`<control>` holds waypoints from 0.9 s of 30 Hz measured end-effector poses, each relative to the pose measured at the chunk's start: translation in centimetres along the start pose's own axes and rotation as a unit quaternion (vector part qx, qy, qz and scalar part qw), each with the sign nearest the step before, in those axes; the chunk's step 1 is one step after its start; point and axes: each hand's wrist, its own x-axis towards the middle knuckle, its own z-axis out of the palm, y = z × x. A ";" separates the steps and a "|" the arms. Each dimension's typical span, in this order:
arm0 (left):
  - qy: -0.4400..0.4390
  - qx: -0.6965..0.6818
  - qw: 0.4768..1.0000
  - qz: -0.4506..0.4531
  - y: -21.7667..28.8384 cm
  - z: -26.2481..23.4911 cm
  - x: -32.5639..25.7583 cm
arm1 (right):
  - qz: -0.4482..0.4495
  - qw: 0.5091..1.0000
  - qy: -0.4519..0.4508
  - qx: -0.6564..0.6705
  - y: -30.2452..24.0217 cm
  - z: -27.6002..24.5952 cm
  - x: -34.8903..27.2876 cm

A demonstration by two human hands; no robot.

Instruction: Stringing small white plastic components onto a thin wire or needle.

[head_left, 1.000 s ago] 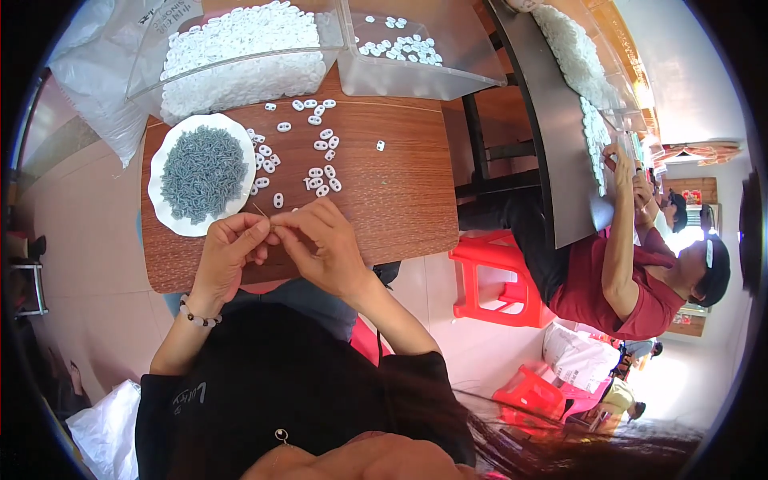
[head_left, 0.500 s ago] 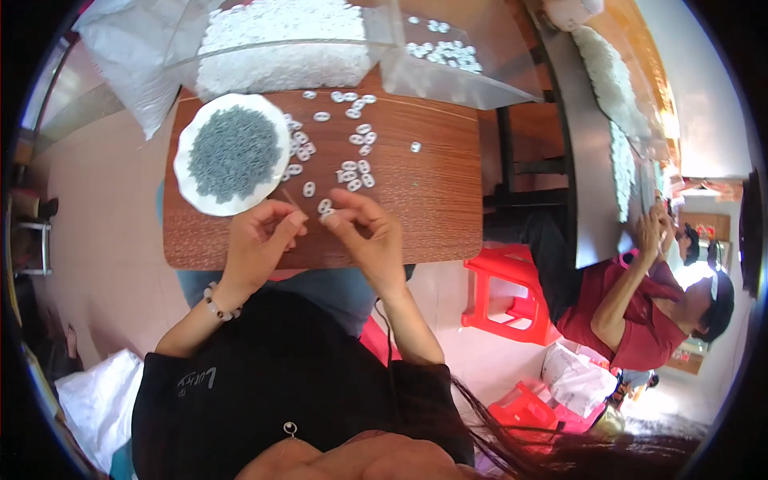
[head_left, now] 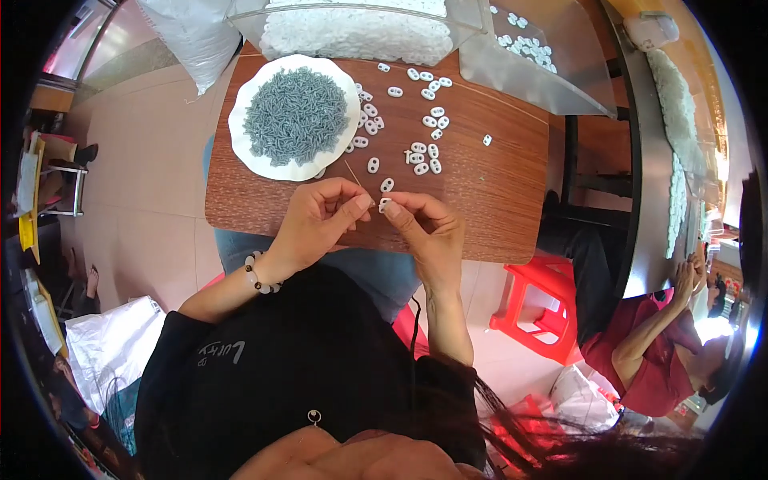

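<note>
My left hand (head_left: 316, 218) pinches a thin needle-like stick (head_left: 352, 174) that points up toward the white plate (head_left: 244, 148) of small grey pieces (head_left: 296, 114). My right hand (head_left: 428, 232) holds a small white oval bead (head_left: 384, 205) at its fingertips, close against the left fingers. Both hands meet over the near edge of the wooden table (head_left: 496, 192). Loose white oval beads (head_left: 424, 152) lie scattered just beyond the hands.
A clear bin (head_left: 352, 32) full of white beads and a clear tray (head_left: 544, 60) stand at the table's far side, with a white bag (head_left: 192, 32) to the left. A red stool (head_left: 540, 308) and a person in red (head_left: 664, 352) sit to the right.
My head has tilted, so the table and hands sit higher and larger in view. The hands stay together at the table's near edge, still working the bead and stick.
</note>
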 end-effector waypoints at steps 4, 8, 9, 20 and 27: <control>0.003 0.006 1.000 -0.019 -0.2 -0.2 0.1 | 0.012 1.000 0.004 0.000 0.1 0.1 -0.1; 0.000 0.032 0.999 -0.023 0.1 0.0 0.0 | 0.017 1.000 0.019 -0.004 -0.1 0.3 -0.1; 0.003 0.035 0.999 -0.028 0.1 0.0 0.0 | 0.016 1.000 0.018 -0.006 0.0 0.3 -0.1; 0.012 0.052 0.998 -0.014 -0.3 0.1 0.0 | -0.032 0.997 0.023 -0.070 0.3 0.6 -0.1; 0.027 0.073 0.996 0.039 -0.2 0.2 0.0 | -0.044 0.994 0.026 -0.093 0.9 0.6 0.0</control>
